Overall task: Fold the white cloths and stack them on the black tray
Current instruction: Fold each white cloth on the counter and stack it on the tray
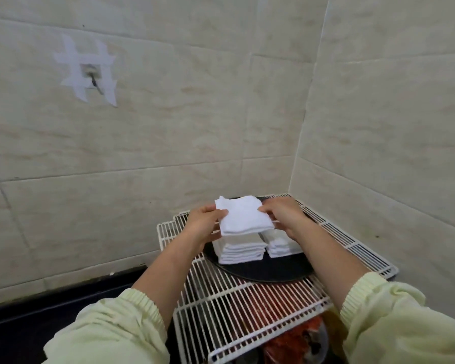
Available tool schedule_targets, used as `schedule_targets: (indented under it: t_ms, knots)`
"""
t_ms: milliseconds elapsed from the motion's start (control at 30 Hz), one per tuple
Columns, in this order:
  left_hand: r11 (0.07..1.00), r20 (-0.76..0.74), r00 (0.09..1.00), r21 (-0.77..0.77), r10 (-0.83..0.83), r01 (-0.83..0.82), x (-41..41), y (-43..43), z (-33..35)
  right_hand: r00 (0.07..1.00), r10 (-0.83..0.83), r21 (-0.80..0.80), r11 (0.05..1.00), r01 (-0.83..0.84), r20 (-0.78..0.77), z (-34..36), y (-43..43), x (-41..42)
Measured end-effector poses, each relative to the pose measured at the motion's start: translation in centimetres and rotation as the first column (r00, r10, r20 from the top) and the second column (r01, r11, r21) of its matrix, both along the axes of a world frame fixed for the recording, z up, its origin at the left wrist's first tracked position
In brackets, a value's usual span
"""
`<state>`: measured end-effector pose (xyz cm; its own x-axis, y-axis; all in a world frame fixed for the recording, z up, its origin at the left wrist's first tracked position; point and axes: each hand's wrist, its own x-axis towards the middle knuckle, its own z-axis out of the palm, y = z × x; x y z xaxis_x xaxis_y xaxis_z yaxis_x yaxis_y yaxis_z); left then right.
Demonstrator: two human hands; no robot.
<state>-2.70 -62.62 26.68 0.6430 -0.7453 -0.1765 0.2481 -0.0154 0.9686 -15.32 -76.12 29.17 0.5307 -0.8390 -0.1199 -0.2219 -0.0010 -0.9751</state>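
A folded white cloth hangs in the air above the black tray. My left hand pinches its left edge and my right hand pinches its right edge. Under it, on the round tray, stand two stacks of folded white cloths: a taller left stack and a lower right stack, partly hidden by my right wrist. The far part of the tray is covered by the held cloth.
The tray sits on a white wire rack pushed into a tiled wall corner. Red and orange things show beneath the rack. A taped wall hook is at upper left. A dark floor strip runs along the left.
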Motion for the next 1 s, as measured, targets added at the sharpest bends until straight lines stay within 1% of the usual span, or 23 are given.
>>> schedule_targets:
  t_ms: [133,200,333,433,600,700,767,833,900,1000]
  knots:
    - [0.996,0.041,0.998,0.059,0.057,-0.060,0.4,-1.0,-2.0,0.994,0.046,-0.082,0.995,-0.054,-0.100,-2.4,-1.8,1.3]
    - [0.994,0.045,0.996,0.084,0.073,-0.076,0.4,-1.1,-2.8,0.983,0.044,-0.145,0.987,-0.070,-0.178,-3.3,-2.3,1.6]
    - [0.988,0.061,0.994,0.125,0.087,-0.094,0.7,-1.4,-3.7,0.943,0.061,-0.251,0.956,-0.149,-0.327,-4.1,-2.7,2.4]
    - [0.979,0.092,0.990,0.164,0.104,-0.118,0.9,-1.4,-4.3,0.907,0.030,-0.330,0.926,-0.183,-0.419,-4.4,-2.7,2.7]
    - [0.973,0.088,0.989,0.188,0.119,-0.134,0.9,-1.4,-4.8,0.857,0.041,-0.410,0.866,-0.287,-0.514,-4.9,-3.0,3.3]
    - [0.967,0.125,0.985,0.208,0.122,-0.147,0.9,-1.3,-4.8,0.823,0.017,-0.452,0.829,-0.329,-0.568,-4.1,-2.7,3.2]
    - [0.955,0.201,0.970,0.232,0.137,-0.184,1.4,-1.1,-4.7,0.800,-0.023,-0.506,0.785,-0.357,-0.600,-3.2,-2.3,2.9]
    - [0.941,0.303,0.938,0.234,0.167,-0.243,2.4,-0.3,-4.2,0.818,-0.046,-0.579,0.729,-0.365,-0.574,-2.6,-1.9,3.1]
    - [0.928,0.422,0.888,0.223,0.184,-0.298,3.5,1.0,-3.6,0.857,0.015,-0.619,0.685,-0.383,-0.514,-2.2,-0.9,3.9]
    - [0.886,0.622,0.759,0.224,0.191,-0.407,4.7,4.1,-2.9,0.871,0.150,-0.640,0.623,-0.451,-0.467,-2.3,2.0,6.0]
